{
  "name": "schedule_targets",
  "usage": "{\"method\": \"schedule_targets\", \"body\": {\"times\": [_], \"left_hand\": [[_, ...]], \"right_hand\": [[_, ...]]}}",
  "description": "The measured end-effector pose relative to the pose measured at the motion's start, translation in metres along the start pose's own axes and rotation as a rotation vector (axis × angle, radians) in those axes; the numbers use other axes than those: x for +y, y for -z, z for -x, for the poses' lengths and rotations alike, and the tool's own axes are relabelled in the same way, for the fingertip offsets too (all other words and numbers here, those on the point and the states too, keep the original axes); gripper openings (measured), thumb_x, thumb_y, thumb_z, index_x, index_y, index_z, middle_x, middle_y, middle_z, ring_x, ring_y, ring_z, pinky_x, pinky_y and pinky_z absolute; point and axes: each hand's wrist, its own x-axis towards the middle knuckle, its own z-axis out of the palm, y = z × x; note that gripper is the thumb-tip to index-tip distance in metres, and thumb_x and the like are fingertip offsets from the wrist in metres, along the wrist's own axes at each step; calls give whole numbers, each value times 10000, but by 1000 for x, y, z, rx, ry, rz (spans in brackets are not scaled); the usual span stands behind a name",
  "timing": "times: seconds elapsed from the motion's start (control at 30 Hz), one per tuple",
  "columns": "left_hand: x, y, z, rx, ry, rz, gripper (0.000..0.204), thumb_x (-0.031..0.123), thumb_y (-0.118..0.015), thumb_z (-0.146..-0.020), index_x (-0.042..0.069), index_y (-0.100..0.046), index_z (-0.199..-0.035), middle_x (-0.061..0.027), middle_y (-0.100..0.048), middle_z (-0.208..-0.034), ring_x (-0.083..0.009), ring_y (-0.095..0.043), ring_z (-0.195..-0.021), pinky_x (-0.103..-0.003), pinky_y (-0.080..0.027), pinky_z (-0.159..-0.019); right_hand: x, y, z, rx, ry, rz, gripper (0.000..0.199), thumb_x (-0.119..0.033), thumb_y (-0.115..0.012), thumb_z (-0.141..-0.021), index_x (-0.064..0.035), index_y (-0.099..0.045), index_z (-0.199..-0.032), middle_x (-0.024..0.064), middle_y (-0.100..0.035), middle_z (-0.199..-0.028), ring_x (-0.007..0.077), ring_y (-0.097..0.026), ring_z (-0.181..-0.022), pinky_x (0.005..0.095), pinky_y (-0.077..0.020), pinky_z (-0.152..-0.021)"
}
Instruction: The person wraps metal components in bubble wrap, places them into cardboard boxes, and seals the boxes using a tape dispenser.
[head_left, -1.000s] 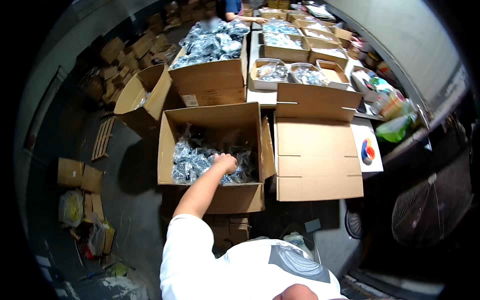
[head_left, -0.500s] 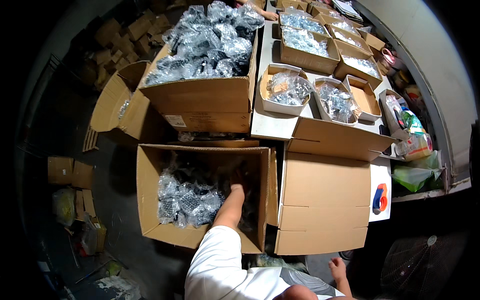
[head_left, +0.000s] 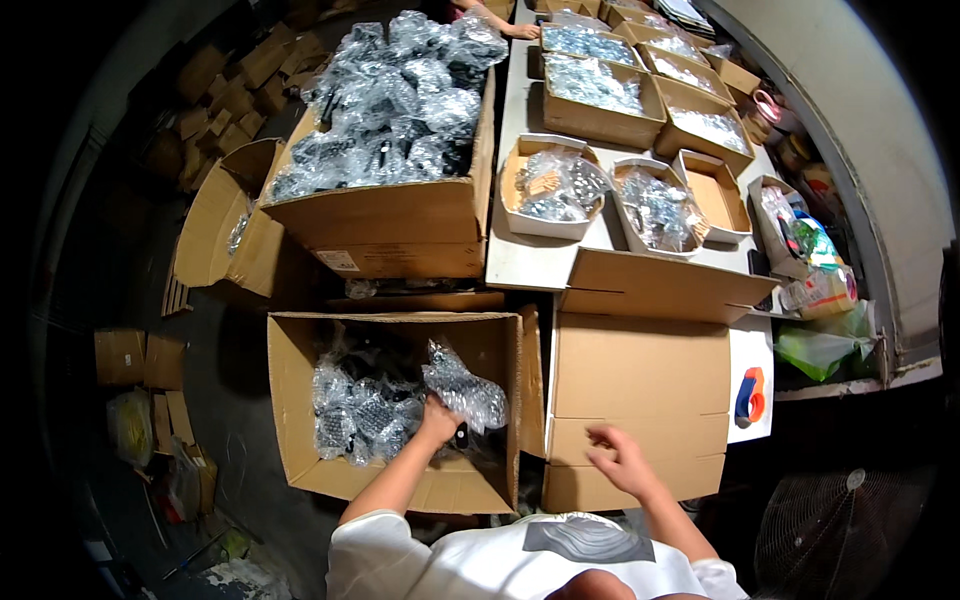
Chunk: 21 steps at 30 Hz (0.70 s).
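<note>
Over the open cardboard box (head_left: pixel 282 400) in front of me, my left hand (head_left: pixel 439 418) grips a bubble-wrapped item (head_left: pixel 465 387), with clear wrap around something dark. Below and left of it, several more bubble-wrapped dark items (head_left: pixel 365 415) lie in the same box. My right hand (head_left: pixel 618 460) hovers above the near part of a flat folded cardboard carton (head_left: pixel 640 375), fingers apart and holding nothing. What exactly is inside the wrap cannot be made out.
A large carton (head_left: pixel 385 225) heaped with bubble-wrapped items stands behind the box. On the white table (head_left: pixel 540 262) are several boxes of small bagged parts (head_left: pixel 600 85). An orange and blue tape dispenser (head_left: pixel 750 397) lies right of the flat carton. Another person's hand (head_left: pixel 522 31) rests at the far table edge.
My left hand has come up from inside the box with a bubble-wrapped item in it. My right hand has moved from beside my body forward over the flat carton.
</note>
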Motion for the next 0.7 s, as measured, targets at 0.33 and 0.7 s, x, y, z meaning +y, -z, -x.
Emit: {"method": "schedule_targets", "body": {"times": [0.33, 0.7], "left_hand": [[269, -76, -86, -337, -308, -605, 408, 380, -769, -569, 64, -691, -815, -146, -498, -1063, -272, -490, -1032, -384, -363, -848], [220, -260, -103, -768, -149, -869, 335, 257, -488, -851, 134, -652, -1116, -84, -387, -1376, -336, -336, -1273, -493, -119, -1088]], "right_hand": [[-10, 87, -26, -174, 418, -74, 950, -196, -739, -657, -94, -197, -1430, 183, -261, -1435, 324, -263, -1320, 407, -284, -1053], [176, 183, -136, 329, -2, -686, 527, 20, -575, -744, -122, -418, -1227, 100, -462, -1119, 206, -467, -1027, 309, -421, -841]]}}
